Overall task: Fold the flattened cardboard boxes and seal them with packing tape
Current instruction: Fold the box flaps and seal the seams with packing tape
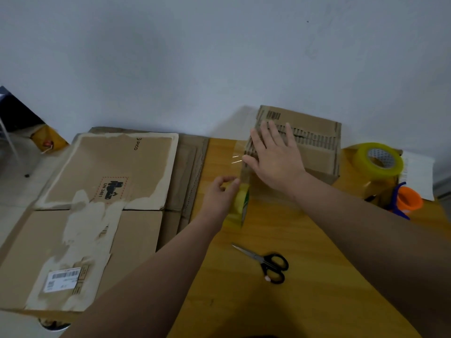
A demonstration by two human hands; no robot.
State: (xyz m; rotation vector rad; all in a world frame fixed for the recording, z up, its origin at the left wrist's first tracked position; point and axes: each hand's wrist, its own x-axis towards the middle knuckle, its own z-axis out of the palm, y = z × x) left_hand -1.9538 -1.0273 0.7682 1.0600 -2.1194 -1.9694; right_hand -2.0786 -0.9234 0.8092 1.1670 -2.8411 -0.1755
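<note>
A small folded cardboard box [317, 140] with a barcode stands on the yellow table [305, 264] near the wall. My right hand [275, 154] lies flat on its top, fingers spread, pressing a strip of clear tape [235, 152] that stretches off the box's left side. My left hand [220, 193] grips a yellowish tape roll [240, 206] just left of and below the box, with the strip running up from it. Flattened cardboard boxes [97, 203] lie stacked to the left.
Black-handled scissors [268, 263] lie on the table in front of the box. A second, larger tape roll [378, 159] stands to the right, near an orange cup [410, 198] and white paper [419, 174]. The wall runs close behind.
</note>
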